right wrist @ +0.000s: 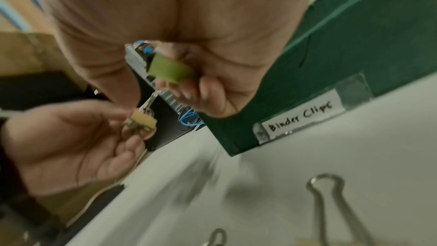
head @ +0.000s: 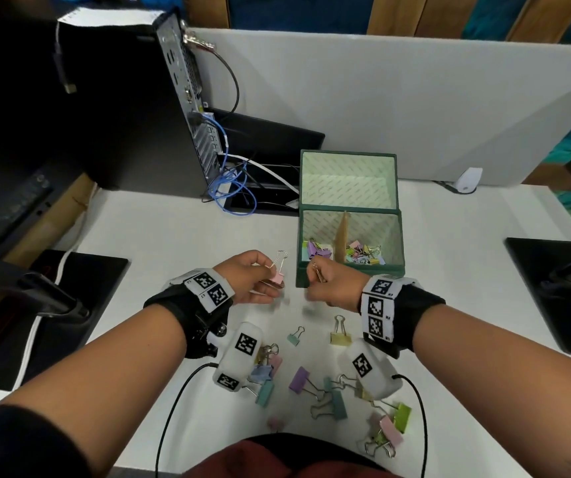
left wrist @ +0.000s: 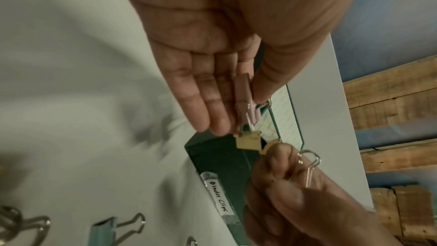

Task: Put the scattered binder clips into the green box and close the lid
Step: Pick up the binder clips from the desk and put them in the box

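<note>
The green box (head: 349,267) stands open on the white desk, its lid (head: 347,177) upright behind it and several pastel binder clips inside. Just left of the box, my left hand (head: 270,284) pinches a pink binder clip (head: 278,279) between thumb and fingers. In the left wrist view a small yellow clip (left wrist: 248,142) hangs at the end of the pink clip's (left wrist: 246,96) wire handle. My right hand (head: 316,281) is at the box's front left corner, fingers curled round an olive-green clip (right wrist: 169,70). Several clips lie scattered nearer me, such as a teal one (head: 294,338) and a purple one (head: 299,379).
A computer tower (head: 173,98) with blue cables (head: 232,188) stands at the back left. Black mats (head: 70,305) (head: 559,291) lie at both sides. A white partition (head: 380,98) closes the back. The box front carries a "Binder Clips" label (right wrist: 300,117).
</note>
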Motion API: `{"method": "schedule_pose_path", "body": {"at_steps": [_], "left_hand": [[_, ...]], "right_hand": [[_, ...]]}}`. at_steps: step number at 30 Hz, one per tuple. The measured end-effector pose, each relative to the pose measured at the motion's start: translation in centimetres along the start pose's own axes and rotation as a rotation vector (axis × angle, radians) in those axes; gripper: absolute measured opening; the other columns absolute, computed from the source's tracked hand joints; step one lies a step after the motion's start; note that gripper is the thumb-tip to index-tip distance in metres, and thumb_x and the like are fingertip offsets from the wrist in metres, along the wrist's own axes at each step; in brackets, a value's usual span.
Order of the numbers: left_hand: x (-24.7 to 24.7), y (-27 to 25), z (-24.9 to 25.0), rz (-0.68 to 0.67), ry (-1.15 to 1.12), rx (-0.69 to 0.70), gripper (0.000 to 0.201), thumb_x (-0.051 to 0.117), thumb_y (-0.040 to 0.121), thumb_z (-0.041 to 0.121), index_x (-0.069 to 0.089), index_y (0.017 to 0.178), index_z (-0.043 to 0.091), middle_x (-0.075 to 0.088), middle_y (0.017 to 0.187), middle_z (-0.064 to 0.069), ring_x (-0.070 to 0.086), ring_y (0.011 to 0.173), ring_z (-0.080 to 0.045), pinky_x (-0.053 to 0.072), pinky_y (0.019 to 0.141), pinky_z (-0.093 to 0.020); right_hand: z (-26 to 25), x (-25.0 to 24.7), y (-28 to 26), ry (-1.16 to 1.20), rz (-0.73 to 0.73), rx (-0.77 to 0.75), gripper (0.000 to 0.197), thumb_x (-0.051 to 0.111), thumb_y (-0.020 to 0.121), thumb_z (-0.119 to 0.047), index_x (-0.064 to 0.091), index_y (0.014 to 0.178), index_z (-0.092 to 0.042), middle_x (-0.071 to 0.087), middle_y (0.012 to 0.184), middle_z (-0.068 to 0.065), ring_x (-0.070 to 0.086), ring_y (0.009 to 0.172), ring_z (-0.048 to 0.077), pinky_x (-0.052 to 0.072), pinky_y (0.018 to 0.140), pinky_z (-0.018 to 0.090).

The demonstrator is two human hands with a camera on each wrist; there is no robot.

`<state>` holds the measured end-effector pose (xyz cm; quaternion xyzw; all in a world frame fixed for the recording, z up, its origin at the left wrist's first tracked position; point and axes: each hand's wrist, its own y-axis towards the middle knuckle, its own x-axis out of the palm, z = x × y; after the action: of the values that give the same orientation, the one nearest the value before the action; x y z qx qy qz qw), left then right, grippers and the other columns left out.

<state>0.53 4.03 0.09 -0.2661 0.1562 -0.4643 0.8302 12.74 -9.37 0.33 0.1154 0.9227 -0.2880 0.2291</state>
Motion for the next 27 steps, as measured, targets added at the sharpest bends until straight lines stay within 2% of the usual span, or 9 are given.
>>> {"method": "schedule_pose_path", "body": {"at_steps": [2,5,8,11,15,17,20,23,27], "left_hand": [[0.4,0.0,0.3,-0.01,-0.006,0.011,0.02,0.049,0.094,0.004,0.047,0.077,0.013,0.061,0.076,-0.01,0.064,0.042,-0.008,0.056,0.053,-0.023],[1.0,0.0,0.9,-0.045,-0.033,0.028,0.019,0.048,0.094,0.005,0.047,0.078,0.014,0.062,0.077,-0.011,0.066,0.045,-0.008,0.057,0.053,-0.022],[1.6,0.0,1.3,-0.069,-0.034,0.043,0.018,0.05,0.094,0.006,0.049,0.078,0.014,0.063,0.076,-0.011,0.066,0.054,-0.012,0.057,0.057,-0.023],[1.8,0.2,1.9,-0.055,-0.061,0.07,0.019,0.05,0.093,0.004,0.05,0.076,0.012,0.063,0.076,-0.014,0.065,0.048,-0.01,0.058,0.053,-0.022],[1.9,0.6,3.0,0.031,-0.04,0.118,0.02,0.048,0.093,0.004,0.049,0.075,0.014,0.064,0.075,-0.011,0.063,0.046,-0.008,0.055,0.049,-0.019],[2.1,0.9,3.5,0.056,0.101,0.157,0.02,0.053,0.091,0.007,0.049,0.075,0.018,0.064,0.076,-0.007,0.061,0.057,-0.009,0.053,0.054,-0.021],[2.8,1.5,4.1,0.096,0.425,0.289,0.02,0.063,0.084,0.015,0.051,0.072,0.025,0.062,0.081,-0.002,0.056,0.07,-0.012,0.047,0.065,-0.024],[3.9,1.9,4.8,0.182,0.728,0.454,0.015,0.068,0.08,0.024,0.056,0.072,0.029,0.053,0.079,0.007,0.05,0.072,-0.009,0.039,0.062,-0.017],[5.4,2.5,6.0,0.243,0.961,0.555,0.008,0.065,0.083,0.024,0.065,0.09,0.022,0.044,0.092,0.003,0.048,0.079,-0.013,0.039,0.068,-0.022]], "right_hand": [[-0.1,0.1,-0.4,-0.153,0.077,-0.096,0.026,0.07,0.078,-0.024,0.047,0.089,-0.018,0.041,0.067,-0.006,0.038,0.056,0.008,0.034,0.049,0.012],[-0.4,0.5,-0.4,-0.137,0.175,-0.183,0.024,0.074,0.076,-0.027,0.054,0.088,-0.02,0.041,0.064,-0.009,0.037,0.055,0.004,0.035,0.048,0.007],[-0.2,0.3,-0.3,-0.136,0.281,-0.21,0.014,0.068,0.08,-0.024,0.055,0.081,-0.02,0.043,0.062,-0.01,0.039,0.055,0.004,0.032,0.049,0.011],[-0.1,-0.6,-1.0,-0.185,0.299,-0.227,0.01,0.066,0.082,-0.024,0.057,0.08,-0.02,0.044,0.063,-0.011,0.042,0.059,0.008,0.034,0.057,0.02],[0.8,-2.7,-2.3,-0.153,0.358,-0.21,0.011,0.064,0.084,-0.025,0.055,0.078,-0.021,0.046,0.069,-0.016,0.043,0.064,-0.001,0.035,0.064,0.022],[1.5,-4.3,-2.6,-0.102,0.491,-0.144,0.011,0.063,0.085,-0.025,0.054,0.081,-0.019,0.045,0.07,-0.017,0.043,0.064,-0.001,0.033,0.057,0.02],[2.6,-6.8,-2.9,-0.074,0.634,0.047,0.017,0.063,0.084,-0.027,0.051,0.09,-0.018,0.043,0.068,-0.01,0.044,0.065,0.012,0.029,0.051,0.022],[3.7,-7.7,-3.1,0.015,0.617,0.167,0.026,0.066,0.082,-0.026,0.046,0.098,-0.02,0.045,0.074,-0.007,0.046,0.067,0.014,0.03,0.05,0.021],[4.4,-8.0,-3.2,0.149,0.572,0.249,0.021,0.059,0.083,-0.012,0.042,0.095,-0.014,0.043,0.072,0.001,0.039,0.057,0.014,0.031,0.048,0.023]]}}
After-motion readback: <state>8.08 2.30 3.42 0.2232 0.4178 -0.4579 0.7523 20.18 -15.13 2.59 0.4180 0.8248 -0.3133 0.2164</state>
